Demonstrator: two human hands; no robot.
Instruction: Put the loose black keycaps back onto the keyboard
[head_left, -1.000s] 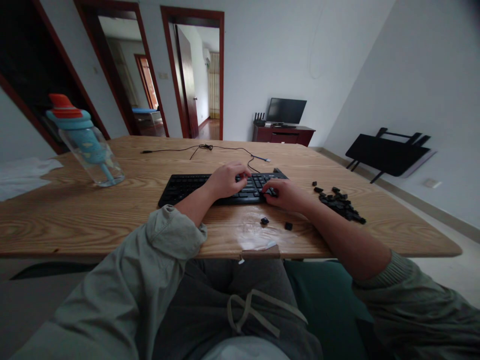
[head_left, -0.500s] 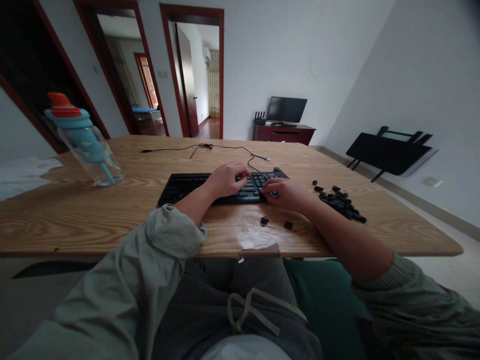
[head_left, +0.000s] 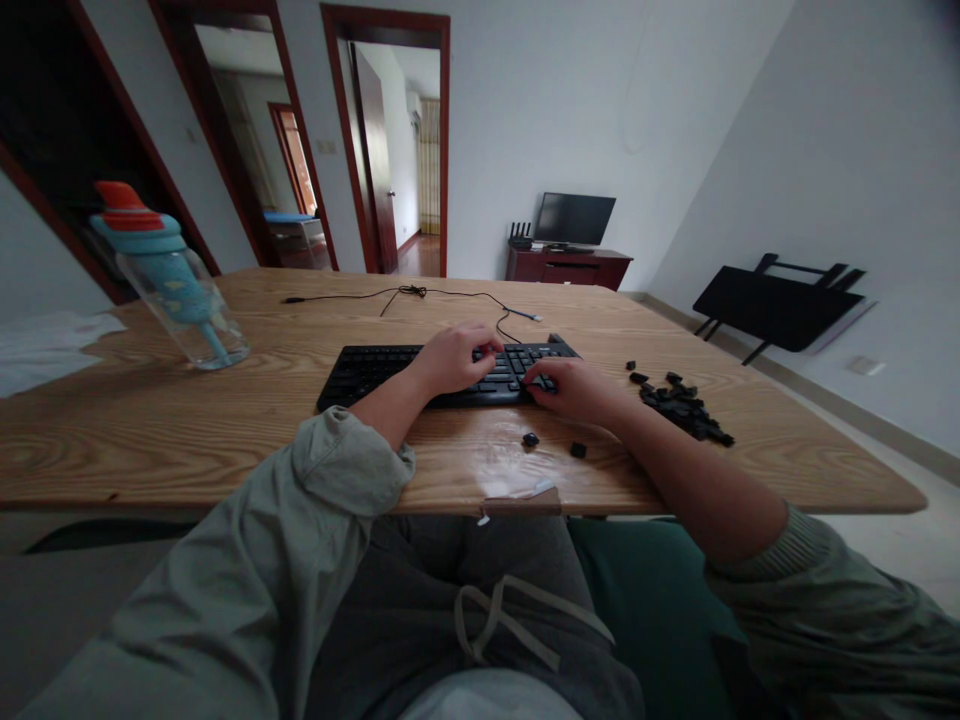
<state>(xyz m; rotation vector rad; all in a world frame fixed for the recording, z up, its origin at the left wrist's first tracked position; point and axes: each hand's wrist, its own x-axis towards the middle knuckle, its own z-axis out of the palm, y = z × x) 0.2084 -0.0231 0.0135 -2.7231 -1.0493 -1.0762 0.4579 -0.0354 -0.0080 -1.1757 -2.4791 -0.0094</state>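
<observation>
A black keyboard (head_left: 375,372) lies across the middle of the wooden table (head_left: 225,430). My left hand (head_left: 450,360) rests curled on its middle keys, fingertips bent down onto them. My right hand (head_left: 570,388) sits at the keyboard's right end, with thumb and fingertips pinched together on a keycap there; whether that cap is loose is too small to tell. Two loose black keycaps (head_left: 530,439) (head_left: 577,450) lie on the wood just in front of my right hand. A pile of several black keycaps (head_left: 682,405) lies to the right of it.
A clear bottle with a teal and orange lid (head_left: 169,285) stands at the table's left. The keyboard's cable (head_left: 420,293) trails across the far side. A white cloth (head_left: 45,345) lies at the far left. A strip of tape (head_left: 517,492) sits on the near table edge.
Both hands stay on the keyboard; only the fingertips shift slightly. The view has drifted a little, and nothing on the table has moved.
</observation>
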